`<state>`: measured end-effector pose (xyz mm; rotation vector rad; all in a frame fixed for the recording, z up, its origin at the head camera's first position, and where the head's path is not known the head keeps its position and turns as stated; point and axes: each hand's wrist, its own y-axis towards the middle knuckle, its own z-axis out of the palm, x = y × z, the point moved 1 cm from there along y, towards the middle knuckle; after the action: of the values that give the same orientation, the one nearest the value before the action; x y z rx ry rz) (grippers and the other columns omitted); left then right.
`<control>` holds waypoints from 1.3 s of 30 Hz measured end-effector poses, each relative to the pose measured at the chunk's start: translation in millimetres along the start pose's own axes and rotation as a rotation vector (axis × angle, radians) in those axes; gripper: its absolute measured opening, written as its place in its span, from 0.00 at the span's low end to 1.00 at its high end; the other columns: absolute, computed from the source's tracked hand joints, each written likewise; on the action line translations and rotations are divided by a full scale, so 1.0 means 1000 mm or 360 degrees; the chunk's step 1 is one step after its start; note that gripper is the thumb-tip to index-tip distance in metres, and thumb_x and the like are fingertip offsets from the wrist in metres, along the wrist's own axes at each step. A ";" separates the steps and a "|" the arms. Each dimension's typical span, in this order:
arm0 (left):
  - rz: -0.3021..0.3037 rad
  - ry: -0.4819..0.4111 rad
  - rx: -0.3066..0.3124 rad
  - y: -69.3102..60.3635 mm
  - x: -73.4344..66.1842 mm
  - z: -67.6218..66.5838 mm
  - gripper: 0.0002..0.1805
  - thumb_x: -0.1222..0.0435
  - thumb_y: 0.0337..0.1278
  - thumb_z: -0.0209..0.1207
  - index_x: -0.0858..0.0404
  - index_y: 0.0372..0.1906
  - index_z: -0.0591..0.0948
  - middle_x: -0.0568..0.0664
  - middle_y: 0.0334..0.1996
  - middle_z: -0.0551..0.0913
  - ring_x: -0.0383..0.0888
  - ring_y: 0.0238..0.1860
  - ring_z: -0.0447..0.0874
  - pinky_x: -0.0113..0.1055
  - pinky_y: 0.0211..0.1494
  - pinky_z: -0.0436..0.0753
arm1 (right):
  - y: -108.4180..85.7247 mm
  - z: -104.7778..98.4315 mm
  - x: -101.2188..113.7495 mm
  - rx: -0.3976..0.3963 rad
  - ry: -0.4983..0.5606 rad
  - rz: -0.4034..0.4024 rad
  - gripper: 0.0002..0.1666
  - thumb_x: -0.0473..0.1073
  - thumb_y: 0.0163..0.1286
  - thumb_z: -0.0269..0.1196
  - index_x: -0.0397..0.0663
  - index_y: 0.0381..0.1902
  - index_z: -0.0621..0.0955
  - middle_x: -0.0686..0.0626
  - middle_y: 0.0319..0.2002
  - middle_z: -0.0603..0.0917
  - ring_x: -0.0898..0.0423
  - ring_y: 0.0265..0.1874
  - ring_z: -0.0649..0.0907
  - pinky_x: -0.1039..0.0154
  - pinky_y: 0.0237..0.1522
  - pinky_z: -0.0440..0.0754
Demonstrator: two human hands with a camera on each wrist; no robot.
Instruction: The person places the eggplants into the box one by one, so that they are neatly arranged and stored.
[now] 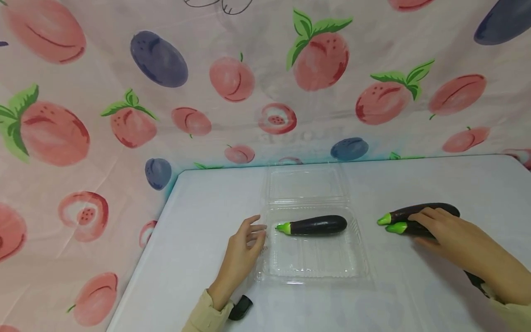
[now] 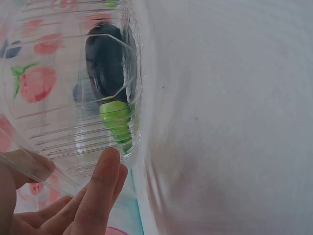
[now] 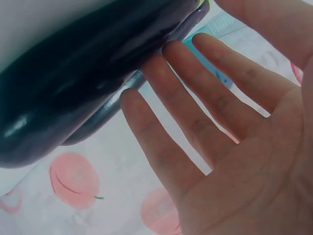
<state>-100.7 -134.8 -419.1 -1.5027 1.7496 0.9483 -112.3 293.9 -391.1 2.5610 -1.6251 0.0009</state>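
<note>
Right hand (image 1: 445,233) spread over two eggplants (image 1: 402,215) at right — left hand (image 1: 241,246), fingers parted, by the clear box (image 1: 311,260), one eggplant (image 1: 320,225) inside.

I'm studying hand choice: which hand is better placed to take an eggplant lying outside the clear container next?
Right, I'd judge: the right hand is right over the two eggplants outside the clear container. The left hand is at the container's left side, with the container between it and those eggplants.
</note>
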 end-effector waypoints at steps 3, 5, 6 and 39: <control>0.0011 0.0005 -0.0005 0.000 0.000 0.000 0.23 0.65 0.70 0.57 0.62 0.67 0.70 0.54 0.52 0.85 0.48 0.51 0.86 0.34 0.48 0.86 | 0.000 0.000 -0.001 0.0013 -0.0004 -0.0001 0.28 0.42 0.50 0.78 0.36 0.46 0.82 0.42 0.42 0.81 0.40 0.45 0.80 0.40 0.42 0.83; 0.0019 0.0000 -0.0008 0.000 0.000 0.000 0.23 0.65 0.70 0.57 0.62 0.67 0.70 0.55 0.52 0.85 0.48 0.51 0.86 0.34 0.48 0.87 | 0.000 -0.001 -0.002 0.0016 -0.0004 0.0000 0.28 0.42 0.50 0.78 0.36 0.47 0.82 0.42 0.42 0.81 0.40 0.45 0.80 0.40 0.42 0.83; 0.0023 -0.0002 -0.0009 0.000 0.001 0.000 0.23 0.65 0.70 0.57 0.62 0.67 0.70 0.55 0.52 0.85 0.48 0.50 0.86 0.34 0.48 0.86 | 0.000 -0.001 -0.003 0.0014 -0.0005 0.0003 0.28 0.42 0.50 0.78 0.37 0.47 0.82 0.42 0.42 0.81 0.40 0.45 0.80 0.40 0.42 0.83; 0.0012 -0.0003 -0.0001 0.001 0.002 0.000 0.23 0.65 0.70 0.57 0.62 0.67 0.70 0.55 0.52 0.85 0.48 0.51 0.86 0.35 0.49 0.87 | -0.003 0.006 -0.017 -0.0002 -0.0092 0.0002 0.24 0.37 0.43 0.81 0.44 0.40 0.84 0.45 0.38 0.82 0.40 0.43 0.81 0.42 0.40 0.83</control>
<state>-101.9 -135.3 -420.4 -1.4962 1.7552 0.9538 -117.0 310.5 -398.3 2.5825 -1.6459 -0.0747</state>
